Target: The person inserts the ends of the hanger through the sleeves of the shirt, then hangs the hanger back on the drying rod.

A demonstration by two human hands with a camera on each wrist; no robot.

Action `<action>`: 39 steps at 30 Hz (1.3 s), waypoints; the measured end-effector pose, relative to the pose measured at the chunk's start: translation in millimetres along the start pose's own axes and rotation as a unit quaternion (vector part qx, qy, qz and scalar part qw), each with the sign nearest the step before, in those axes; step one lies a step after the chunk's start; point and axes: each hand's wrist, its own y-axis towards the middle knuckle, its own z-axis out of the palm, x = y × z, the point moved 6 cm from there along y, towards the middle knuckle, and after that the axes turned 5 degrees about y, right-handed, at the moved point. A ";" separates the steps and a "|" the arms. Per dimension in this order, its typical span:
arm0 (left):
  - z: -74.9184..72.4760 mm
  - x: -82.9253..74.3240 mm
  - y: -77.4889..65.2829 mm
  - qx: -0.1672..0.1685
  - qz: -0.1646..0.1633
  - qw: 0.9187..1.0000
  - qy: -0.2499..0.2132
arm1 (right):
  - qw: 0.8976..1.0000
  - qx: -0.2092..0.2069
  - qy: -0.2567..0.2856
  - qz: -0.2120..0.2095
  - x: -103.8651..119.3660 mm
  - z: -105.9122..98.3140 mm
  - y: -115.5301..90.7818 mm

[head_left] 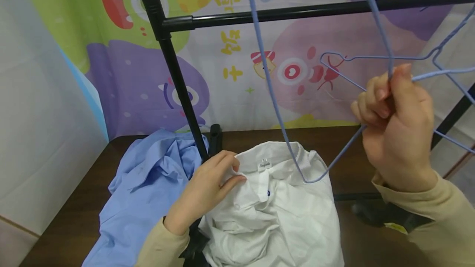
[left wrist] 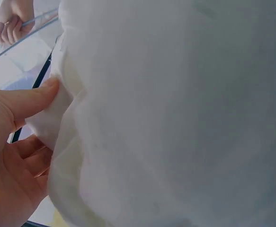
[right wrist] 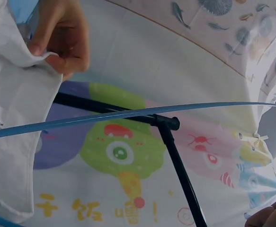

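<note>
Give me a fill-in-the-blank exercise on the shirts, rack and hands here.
The left hand pinches a collared shirt that is colored ____.
The right hand grips a wire clothes ____.
In the head view, the blue shirt lies on the pinched shirt's ____ side.
The rack rail is colored ____.
Missing words: white; hanger; left; black.

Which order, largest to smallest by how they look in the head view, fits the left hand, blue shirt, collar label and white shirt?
1. White shirt
2. Blue shirt
3. Left hand
4. Collar label

Both shirts run past the bottom edge; only visible parts count.
</note>
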 end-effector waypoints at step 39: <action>-49.4 -28.5 -3.8 -0.259 0.031 0.960 -0.104 | 0.967 0.129 -0.220 -0.019 -74.3 -9.8 -27.5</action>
